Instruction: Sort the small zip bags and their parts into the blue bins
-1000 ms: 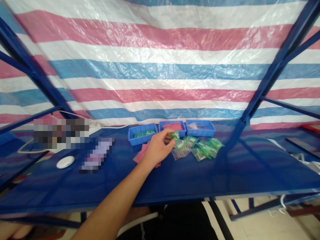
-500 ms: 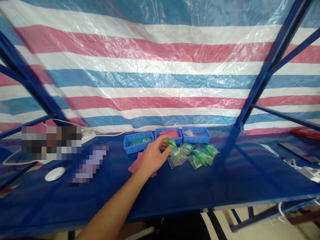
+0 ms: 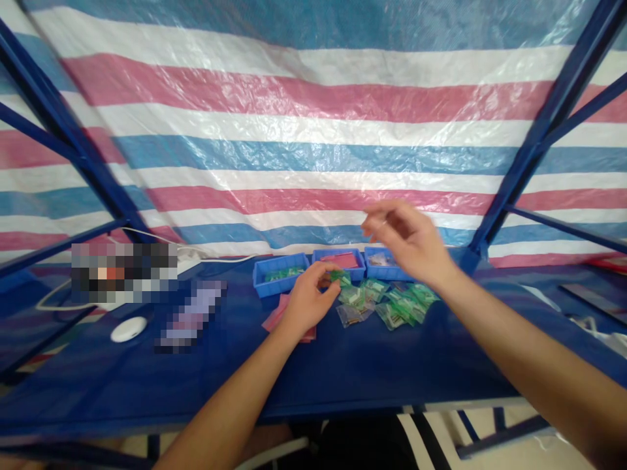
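My left hand (image 3: 313, 297) is over the middle of the table, fingers curled and thumb closed toward them on a small green plastic bag (image 3: 341, 278). More clear and green bags with small parts (image 3: 405, 305) lie in a pile to its right. Under its wrist is a stack of pink bags (image 3: 277, 312). My right hand (image 3: 409, 240) is raised above the right blue bin (image 3: 401, 273), its bent fingers smeared by motion; whether they hold anything is unclear. Pink bags fill the middle blue bin (image 3: 360, 271), and small green pieces lie in the left blue bin (image 3: 262, 282).
On the left lie a white oval object (image 3: 128, 329), a blurred-out item (image 3: 193, 313) and white cables (image 3: 235, 260). A dark flat phone-like device (image 3: 592, 301) is at the right. Blue metal posts (image 3: 531, 156) frame a striped plastic sheet (image 3: 313, 156) behind the table.
My right hand has come into view from the right, above the right bin. My left hand stays at the green bag. The whole view has shifted slightly.
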Demonstrator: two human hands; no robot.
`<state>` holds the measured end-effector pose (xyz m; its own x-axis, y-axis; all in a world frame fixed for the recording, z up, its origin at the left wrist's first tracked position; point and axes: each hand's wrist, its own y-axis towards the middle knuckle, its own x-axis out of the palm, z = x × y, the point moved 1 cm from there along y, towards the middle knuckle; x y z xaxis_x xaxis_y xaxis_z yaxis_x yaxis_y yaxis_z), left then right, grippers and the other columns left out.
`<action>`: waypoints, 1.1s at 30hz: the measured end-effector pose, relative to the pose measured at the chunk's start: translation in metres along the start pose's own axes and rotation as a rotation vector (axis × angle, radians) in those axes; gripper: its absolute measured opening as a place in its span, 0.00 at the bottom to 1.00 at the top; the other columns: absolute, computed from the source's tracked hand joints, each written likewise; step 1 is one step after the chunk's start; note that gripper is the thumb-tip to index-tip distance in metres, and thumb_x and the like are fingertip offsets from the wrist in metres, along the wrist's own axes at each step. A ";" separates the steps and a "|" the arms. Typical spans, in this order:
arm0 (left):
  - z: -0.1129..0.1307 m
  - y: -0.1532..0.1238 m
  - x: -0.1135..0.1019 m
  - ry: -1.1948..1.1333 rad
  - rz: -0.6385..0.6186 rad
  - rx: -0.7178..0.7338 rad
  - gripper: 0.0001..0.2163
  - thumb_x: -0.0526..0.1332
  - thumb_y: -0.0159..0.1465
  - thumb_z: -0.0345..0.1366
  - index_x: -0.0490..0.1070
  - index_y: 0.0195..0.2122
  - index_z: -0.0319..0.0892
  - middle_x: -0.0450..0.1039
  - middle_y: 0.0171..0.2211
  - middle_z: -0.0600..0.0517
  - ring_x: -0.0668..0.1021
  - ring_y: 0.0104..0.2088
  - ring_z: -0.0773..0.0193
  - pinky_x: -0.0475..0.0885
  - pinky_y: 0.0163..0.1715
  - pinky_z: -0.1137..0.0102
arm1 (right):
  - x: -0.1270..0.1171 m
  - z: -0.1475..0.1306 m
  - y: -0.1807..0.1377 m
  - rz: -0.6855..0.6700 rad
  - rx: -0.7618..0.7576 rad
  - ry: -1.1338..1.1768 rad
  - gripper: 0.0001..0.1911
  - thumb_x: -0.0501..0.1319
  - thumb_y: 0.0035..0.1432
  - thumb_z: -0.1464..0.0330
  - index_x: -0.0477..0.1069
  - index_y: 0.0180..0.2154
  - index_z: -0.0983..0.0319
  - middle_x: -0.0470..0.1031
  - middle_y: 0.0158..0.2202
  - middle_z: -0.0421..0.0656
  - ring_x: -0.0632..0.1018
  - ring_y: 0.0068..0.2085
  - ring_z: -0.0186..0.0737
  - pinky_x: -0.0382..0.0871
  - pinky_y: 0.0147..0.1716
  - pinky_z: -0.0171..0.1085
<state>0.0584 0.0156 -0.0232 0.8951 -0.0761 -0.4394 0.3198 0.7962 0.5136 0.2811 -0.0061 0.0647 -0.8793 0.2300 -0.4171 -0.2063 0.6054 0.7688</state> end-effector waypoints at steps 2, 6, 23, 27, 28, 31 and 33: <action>-0.003 0.000 0.001 -0.130 -0.001 -0.025 0.14 0.63 0.65 0.32 0.74 0.52 0.43 0.79 0.52 0.47 0.83 0.47 0.59 0.79 0.47 0.65 | 0.019 0.012 -0.013 -0.115 -0.007 -0.017 0.17 0.62 0.70 0.60 0.72 0.56 0.58 0.79 0.48 0.48 0.81 0.44 0.45 0.78 0.44 0.44; -0.006 0.001 0.003 -0.316 -0.021 -0.083 0.19 0.63 0.65 0.31 0.68 0.58 0.42 0.78 0.53 0.45 0.82 0.52 0.58 0.79 0.50 0.66 | 0.053 0.040 -0.045 -0.286 0.043 0.008 0.22 0.65 0.66 0.59 0.71 0.59 0.56 0.79 0.49 0.49 0.81 0.41 0.46 0.78 0.40 0.44; -0.014 0.002 -0.003 -0.192 -0.040 -0.098 0.16 0.66 0.66 0.37 0.71 0.54 0.43 0.82 0.41 0.48 0.84 0.44 0.58 0.79 0.45 0.65 | 0.075 0.067 -0.073 -0.121 0.364 0.290 0.17 0.68 0.62 0.55 0.71 0.46 0.57 0.77 0.34 0.41 0.81 0.33 0.42 0.79 0.34 0.41; -0.011 0.003 -0.003 -0.187 -0.044 -0.100 0.17 0.65 0.67 0.38 0.70 0.56 0.45 0.81 0.38 0.50 0.84 0.40 0.60 0.79 0.42 0.67 | 0.076 0.066 -0.070 -0.096 0.407 0.406 0.20 0.67 0.62 0.53 0.68 0.50 0.56 0.77 0.36 0.41 0.81 0.33 0.42 0.80 0.33 0.41; -0.011 0.003 -0.003 -0.194 -0.035 -0.101 0.18 0.65 0.67 0.38 0.69 0.57 0.45 0.80 0.40 0.49 0.84 0.40 0.60 0.79 0.42 0.67 | 0.076 0.066 -0.069 -0.093 0.424 0.443 0.20 0.67 0.62 0.53 0.68 0.50 0.55 0.77 0.36 0.41 0.81 0.32 0.41 0.80 0.33 0.41; -0.012 0.003 -0.002 -0.189 0.036 -0.106 0.19 0.67 0.65 0.37 0.67 0.56 0.45 0.78 0.48 0.47 0.83 0.42 0.62 0.80 0.41 0.68 | 0.075 0.066 -0.066 -0.052 0.458 0.497 0.22 0.67 0.62 0.53 0.65 0.52 0.55 0.76 0.34 0.38 0.81 0.30 0.39 0.78 0.30 0.39; -0.011 0.004 -0.003 -0.154 0.067 -0.102 0.17 0.68 0.65 0.37 0.68 0.52 0.44 0.76 0.49 0.46 0.83 0.42 0.61 0.80 0.39 0.69 | 0.074 0.067 -0.066 -0.021 0.455 0.464 0.25 0.67 0.62 0.54 0.63 0.55 0.54 0.74 0.32 0.37 0.80 0.29 0.39 0.78 0.29 0.38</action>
<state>0.0536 0.0256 -0.0283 0.9527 -0.1056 -0.2851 0.2318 0.8589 0.4567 0.2584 0.0217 -0.0491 -0.9922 -0.0765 -0.0983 -0.1122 0.8919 0.4381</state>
